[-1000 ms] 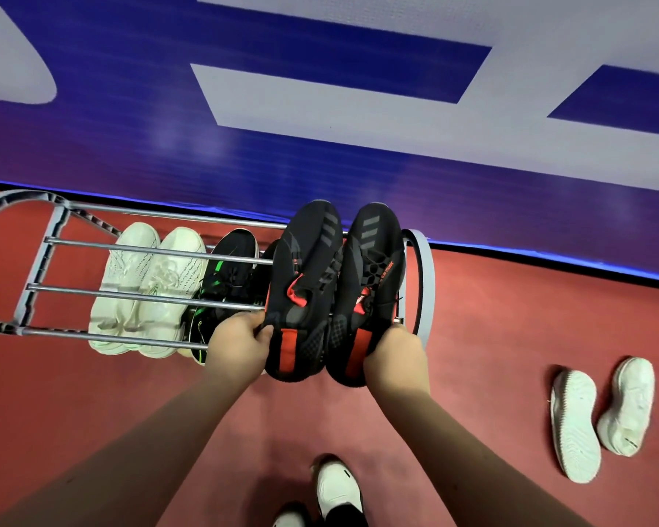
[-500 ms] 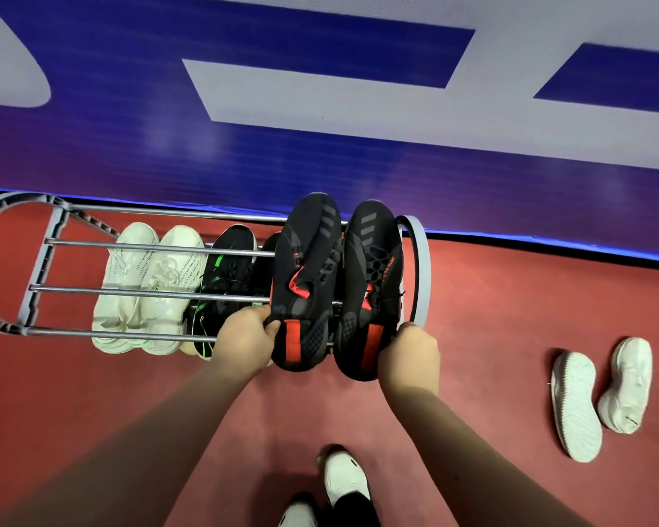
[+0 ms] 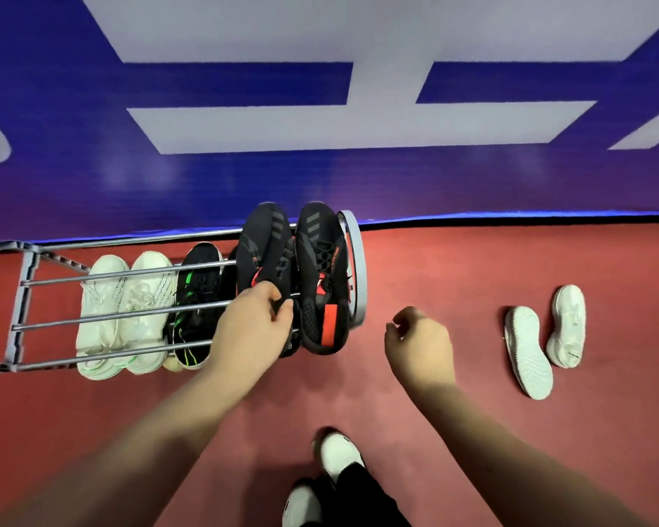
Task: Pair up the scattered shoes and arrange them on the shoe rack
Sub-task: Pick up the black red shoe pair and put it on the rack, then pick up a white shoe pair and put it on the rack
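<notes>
Shoes are already on the shoe rack [image 3: 191, 311], which stands on the red floor [image 3: 434, 268] against the blue and white wall [image 3: 320, 176]. On its top bars, at the right end, two black shoes with red marks sit side by side: the left black-red shoe [image 3: 265, 245] and the right black-red shoe [image 3: 320, 275], whose outer side is just beside the grey round end frame [image 3: 356, 268] of the rack. Their heels stick out over the front bar toward me.

My left hand [image 3: 253, 329] lies over the heel of the left black-red shoe, with the fingers [image 3: 278, 302] curled and pinching it near the opening. My right hand [image 3: 419, 344] hangs free over the floor, to the right of the rack's end, fingers loosely bent and holding nothing.

The left part of the top bars is bare, and the floor between the rack and the loose shoes is free. Under the bars I count two white shoes [image 3: 126, 313] and, next to them, a black shoe with green marks [image 3: 196, 298]; its partner is mostly hidden behind my hand, so I cannot tell more about it.

Well to the right, two white sneakers [image 3: 544, 340] lie on the floor, one with its sole up and one on its side. My own two feet in white shoes [image 3: 335, 454] stand at the bottom edge.
</notes>
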`<move>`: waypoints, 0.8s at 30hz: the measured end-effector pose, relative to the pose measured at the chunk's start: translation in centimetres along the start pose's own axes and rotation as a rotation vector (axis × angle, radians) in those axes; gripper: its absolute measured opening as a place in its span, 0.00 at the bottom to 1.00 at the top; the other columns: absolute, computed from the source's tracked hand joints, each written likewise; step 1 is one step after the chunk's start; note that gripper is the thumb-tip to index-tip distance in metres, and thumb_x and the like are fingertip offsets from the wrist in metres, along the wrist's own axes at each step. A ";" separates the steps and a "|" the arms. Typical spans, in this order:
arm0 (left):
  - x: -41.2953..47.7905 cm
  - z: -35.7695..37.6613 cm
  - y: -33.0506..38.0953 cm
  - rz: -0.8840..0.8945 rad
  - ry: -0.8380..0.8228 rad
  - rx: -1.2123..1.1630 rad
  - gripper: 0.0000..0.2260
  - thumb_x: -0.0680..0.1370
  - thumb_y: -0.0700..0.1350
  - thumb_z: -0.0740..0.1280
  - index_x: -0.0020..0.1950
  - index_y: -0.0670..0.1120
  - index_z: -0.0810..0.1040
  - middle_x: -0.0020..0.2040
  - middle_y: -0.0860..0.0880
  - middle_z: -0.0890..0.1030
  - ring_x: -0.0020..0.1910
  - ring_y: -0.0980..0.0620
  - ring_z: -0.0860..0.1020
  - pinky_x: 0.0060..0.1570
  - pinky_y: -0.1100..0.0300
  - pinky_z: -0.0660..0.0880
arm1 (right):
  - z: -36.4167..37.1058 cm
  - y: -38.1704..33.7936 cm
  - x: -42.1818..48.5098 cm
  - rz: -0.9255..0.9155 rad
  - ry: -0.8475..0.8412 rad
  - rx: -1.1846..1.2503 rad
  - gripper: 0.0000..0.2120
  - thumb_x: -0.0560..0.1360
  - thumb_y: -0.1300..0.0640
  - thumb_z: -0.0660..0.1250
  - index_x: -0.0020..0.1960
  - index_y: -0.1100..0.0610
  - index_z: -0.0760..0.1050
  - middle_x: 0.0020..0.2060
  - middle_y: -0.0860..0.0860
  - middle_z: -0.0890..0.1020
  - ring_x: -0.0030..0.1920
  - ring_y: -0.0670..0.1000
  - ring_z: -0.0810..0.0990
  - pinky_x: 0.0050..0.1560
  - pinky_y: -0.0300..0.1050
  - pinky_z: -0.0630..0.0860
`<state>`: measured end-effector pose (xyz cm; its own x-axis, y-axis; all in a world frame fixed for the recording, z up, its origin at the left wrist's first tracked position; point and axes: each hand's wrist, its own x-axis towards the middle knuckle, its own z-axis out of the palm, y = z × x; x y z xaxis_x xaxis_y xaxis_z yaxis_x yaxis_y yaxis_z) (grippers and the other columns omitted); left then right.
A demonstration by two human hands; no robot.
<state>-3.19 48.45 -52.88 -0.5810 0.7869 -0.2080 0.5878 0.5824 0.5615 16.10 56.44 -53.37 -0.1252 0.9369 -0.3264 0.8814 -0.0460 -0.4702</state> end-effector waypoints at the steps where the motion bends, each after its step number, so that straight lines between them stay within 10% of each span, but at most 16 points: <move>1: -0.1 0.0 1.4 0.020 -0.008 -0.021 0.07 0.76 0.49 0.65 0.43 0.47 0.75 0.31 0.52 0.73 0.37 0.47 0.74 0.37 0.55 0.71 | -1.0 0.7 -0.1 0.009 0.028 0.009 0.09 0.73 0.58 0.63 0.50 0.59 0.77 0.44 0.60 0.83 0.46 0.62 0.80 0.45 0.47 0.74; 12: -4.9 5.3 15.0 0.153 -0.204 -0.156 0.09 0.74 0.49 0.67 0.39 0.45 0.73 0.27 0.49 0.74 0.33 0.46 0.77 0.39 0.52 0.75 | -13.4 13.7 -1.6 0.223 0.214 0.008 0.09 0.73 0.60 0.63 0.50 0.63 0.78 0.32 0.53 0.75 0.36 0.55 0.71 0.39 0.41 0.64; 24: -13.2 20.6 30.8 0.109 -0.282 0.008 0.08 0.74 0.51 0.67 0.45 0.47 0.76 0.31 0.51 0.76 0.38 0.45 0.78 0.41 0.56 0.74 | -25.1 36.5 0.0 0.290 0.181 0.018 0.08 0.72 0.59 0.66 0.48 0.61 0.79 0.41 0.57 0.83 0.45 0.59 0.79 0.40 0.41 0.67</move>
<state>34.18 60.17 -49.38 -0.3357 0.8699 -0.3614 0.6433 0.4920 0.5867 59.72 63.49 -49.99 0.2143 0.9300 -0.2985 0.8598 -0.3246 -0.3942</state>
